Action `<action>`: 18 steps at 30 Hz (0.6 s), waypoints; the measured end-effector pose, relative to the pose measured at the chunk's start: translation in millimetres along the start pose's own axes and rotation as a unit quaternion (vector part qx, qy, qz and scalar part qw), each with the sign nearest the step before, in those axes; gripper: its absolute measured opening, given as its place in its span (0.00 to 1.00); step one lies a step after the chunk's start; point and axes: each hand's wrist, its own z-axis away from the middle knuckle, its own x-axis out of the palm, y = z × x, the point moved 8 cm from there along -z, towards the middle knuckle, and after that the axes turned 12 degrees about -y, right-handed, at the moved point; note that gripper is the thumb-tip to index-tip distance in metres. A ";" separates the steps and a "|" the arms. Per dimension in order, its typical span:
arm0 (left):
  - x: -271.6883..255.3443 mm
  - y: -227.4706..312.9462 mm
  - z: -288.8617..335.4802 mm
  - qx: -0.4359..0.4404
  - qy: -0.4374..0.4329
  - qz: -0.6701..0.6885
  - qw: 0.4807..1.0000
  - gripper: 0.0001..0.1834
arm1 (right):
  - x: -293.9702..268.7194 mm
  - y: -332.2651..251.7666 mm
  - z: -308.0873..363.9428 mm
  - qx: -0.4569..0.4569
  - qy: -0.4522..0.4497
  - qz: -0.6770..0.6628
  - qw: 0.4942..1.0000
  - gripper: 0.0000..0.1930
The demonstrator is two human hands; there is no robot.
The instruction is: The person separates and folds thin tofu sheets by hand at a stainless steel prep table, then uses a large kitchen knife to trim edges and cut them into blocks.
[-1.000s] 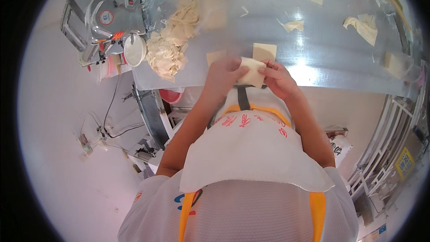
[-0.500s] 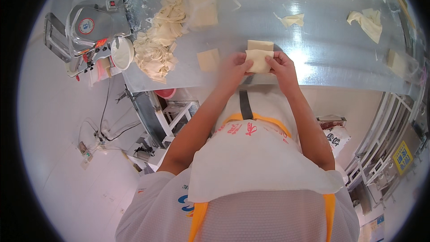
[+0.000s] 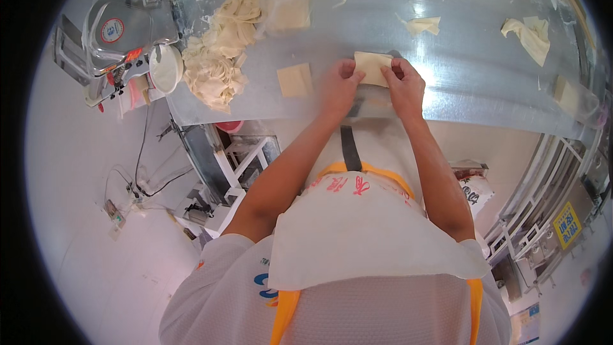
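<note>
A: How much room is there around the hands?

B: Plenty on the right. From the right hand (image 3: 404,84) a bare stretch of the bench (image 3: 476,80) runs to the crumpled scrap (image 3: 531,39) well off to the right. A smaller scrap (image 3: 423,25) lies beyond that hand, farther from the near edge.

A: And on the left?

B: Tighter. A flat square sheet (image 3: 295,80) lies near the left hand (image 3: 343,83), with a gap between. Past it the heaped dough strips (image 3: 214,80) take up the bench's left end, close to its near edge.

A: What are the hands holding?

B: One pale dough sheet (image 3: 373,69), each hand pinching a side between thumb and fingers. It is in front of the body, in from the bench's near edge; I can't tell whether its underside touches the metal.

A: Anything different from half a second ago?

B: The held sheet has moved farther from the near edge. Another sheet showed just beyond it then; now that one can't be made out.
</note>
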 end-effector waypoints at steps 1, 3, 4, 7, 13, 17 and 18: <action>0.8 -3.1 1.4 -0.006 -0.002 -0.015 1.000 0.18 | 0.9 3.5 -0.7 0.005 0.001 0.006 1.000 0.11; -0.4 -5.7 -1.1 -0.012 -0.001 -0.045 0.999 0.18 | 1.1 -1.0 -4.7 0.004 0.007 0.015 1.000 0.11; -0.6 -5.7 -2.4 -0.003 0.008 -0.030 1.000 0.18 | 0.4 -3.5 -4.8 0.000 0.011 0.019 1.000 0.11; -5.3 -3.9 7.1 0.027 0.044 -0.034 0.998 0.15 | -7.2 -12.4 3.9 -0.047 0.092 0.084 0.991 0.11; -94.6 -57.4 53.4 0.037 0.222 -0.159 0.961 0.08 | 37.9 -55.8 23.2 -0.130 -0.042 0.033 0.990 0.07; -144.4 -91.9 55.4 0.023 0.210 -0.184 0.960 0.08 | 108.6 -77.2 27.7 -0.160 -0.194 0.060 0.966 0.09; -148.0 -92.6 56.3 0.038 0.217 -0.186 0.958 0.09 | 127.4 -78.3 27.0 -0.155 -0.216 0.060 0.962 0.10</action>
